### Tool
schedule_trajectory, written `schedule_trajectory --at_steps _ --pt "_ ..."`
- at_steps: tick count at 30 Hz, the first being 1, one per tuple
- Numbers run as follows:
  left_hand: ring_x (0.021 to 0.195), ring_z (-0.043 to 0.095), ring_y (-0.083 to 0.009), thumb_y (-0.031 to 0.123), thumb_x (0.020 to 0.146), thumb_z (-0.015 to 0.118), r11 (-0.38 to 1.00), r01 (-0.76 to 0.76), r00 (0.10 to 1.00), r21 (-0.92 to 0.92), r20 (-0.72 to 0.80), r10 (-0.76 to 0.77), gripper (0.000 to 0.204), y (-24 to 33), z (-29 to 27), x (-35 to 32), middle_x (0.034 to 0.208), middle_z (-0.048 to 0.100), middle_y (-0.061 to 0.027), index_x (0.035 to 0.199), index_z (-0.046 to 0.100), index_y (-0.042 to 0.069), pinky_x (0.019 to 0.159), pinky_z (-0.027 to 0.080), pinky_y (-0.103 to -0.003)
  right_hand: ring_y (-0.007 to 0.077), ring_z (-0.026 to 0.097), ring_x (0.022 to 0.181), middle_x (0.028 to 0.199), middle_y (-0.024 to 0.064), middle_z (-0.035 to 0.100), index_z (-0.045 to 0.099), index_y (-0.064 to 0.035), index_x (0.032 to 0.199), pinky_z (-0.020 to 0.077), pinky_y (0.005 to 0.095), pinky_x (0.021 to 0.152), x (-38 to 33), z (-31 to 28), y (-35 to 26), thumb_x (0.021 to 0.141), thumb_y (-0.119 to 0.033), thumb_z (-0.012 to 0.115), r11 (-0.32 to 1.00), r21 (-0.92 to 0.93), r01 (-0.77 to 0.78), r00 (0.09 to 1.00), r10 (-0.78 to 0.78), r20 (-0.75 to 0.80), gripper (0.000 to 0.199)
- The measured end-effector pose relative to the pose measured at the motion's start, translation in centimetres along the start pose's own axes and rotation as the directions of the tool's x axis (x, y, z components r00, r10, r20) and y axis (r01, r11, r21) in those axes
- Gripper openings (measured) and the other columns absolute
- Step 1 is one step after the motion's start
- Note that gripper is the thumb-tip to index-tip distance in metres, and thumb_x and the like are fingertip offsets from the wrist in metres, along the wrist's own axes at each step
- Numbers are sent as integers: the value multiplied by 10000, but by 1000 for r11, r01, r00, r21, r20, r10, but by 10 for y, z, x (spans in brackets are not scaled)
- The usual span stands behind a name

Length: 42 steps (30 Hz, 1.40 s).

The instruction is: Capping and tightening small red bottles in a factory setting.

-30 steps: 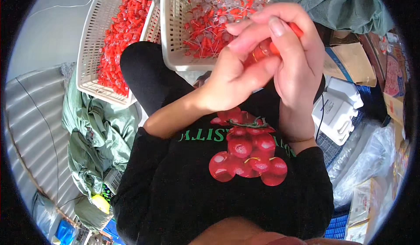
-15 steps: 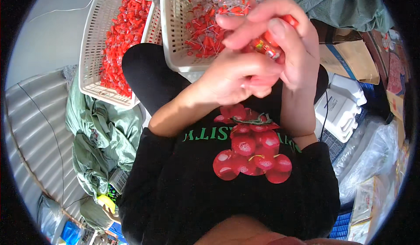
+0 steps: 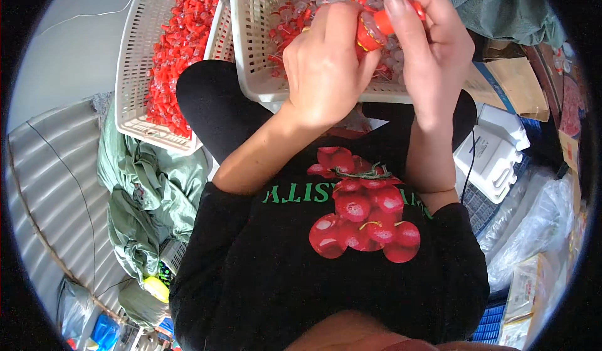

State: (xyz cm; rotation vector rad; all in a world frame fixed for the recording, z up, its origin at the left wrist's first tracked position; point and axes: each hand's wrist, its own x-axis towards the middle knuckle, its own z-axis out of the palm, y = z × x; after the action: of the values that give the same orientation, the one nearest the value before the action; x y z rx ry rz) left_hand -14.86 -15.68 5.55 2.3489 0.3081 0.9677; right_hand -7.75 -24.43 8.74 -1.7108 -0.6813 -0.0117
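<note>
Over the front basket, my two hands meet around a small red piece with a gold-edged round collar (image 3: 371, 36). My left hand (image 3: 326, 62) is closed around its lower part, back of the hand upward, so most of that part is hidden. My right hand (image 3: 439, 56) pinches a narrower red tube-like end (image 3: 384, 22) between thumb and fingers. The two red parts touch or join; I cannot tell which. Below the hands, a white plastic basket (image 3: 251, 78) holds many small clear and red plastic pieces (image 3: 295, 3), some with thin white stems.
A second white basket (image 3: 128, 81) at the left is filled with red pieces with clear ends (image 3: 179, 56). Green cloth (image 3: 153, 188) lies by it, more at the far right. White jugs (image 3: 492, 150), cardboard (image 3: 517, 88) and clear plastic wrap (image 3: 530, 219) are on the right.
Both hands have turned and moved slightly away from my body. The left fist has rolled back-of-hand up, and the gold-edged collar and red end now show between the hands.
</note>
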Motion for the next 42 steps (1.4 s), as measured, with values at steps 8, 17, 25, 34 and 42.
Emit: schedule_trajectory --at_steps 8,17,25,34,42 --pt "447 459 -126 90 687 594 203 823 545 -530 838 -18 172 -1 -18 11 581 507 -49 807 507 2 409 336 -241 23 434 637 695 -10 506 520 0 759 338 162 555 7 -12 19 819 -73 531 958 283 38 963 -110 245 94" --pt "444 373 -41 81 698 585 -18 787 605 -617 777 -175 105 10 -8 5 521 432 7 671 508 15 410 271 -197 55 501 690 757 36 555 550 15 804 386 177 601 15 -21 18 803 -8 529 993 115 24 875 -77 478 30" --pt "396 284 -44 22 699 544 -415 781 527 -466 849 38 104 -5 -7 10 494 337 37 778 477 8 385 228 -207 216 590 847 957 165 589 516 28 1045 468 279 754 8 -17 5 812 -31 503 909 381 -167 913 -4 409 241" --pt "445 438 -101 136 722 566 111 733 679 -672 709 -189 195 1 4 5 553 473 -7 823 497 -17 423 347 -232 316 441 1132 1154 242 484 478 17 1125 321 401 974 14 -27 25 837 -160 532 776 466 -425 854 173 491 343" --pt "603 589 -178 121 639 654 944 329 938 39 105 -331 250 -65 -17 -14 686 616 -124 836 582 -15 552 476 -296 142 579 840 903 106 621 534 18 1031 430 256 808 -10 30 58 749 -9 606 898 383 -216 934 76 349 293"
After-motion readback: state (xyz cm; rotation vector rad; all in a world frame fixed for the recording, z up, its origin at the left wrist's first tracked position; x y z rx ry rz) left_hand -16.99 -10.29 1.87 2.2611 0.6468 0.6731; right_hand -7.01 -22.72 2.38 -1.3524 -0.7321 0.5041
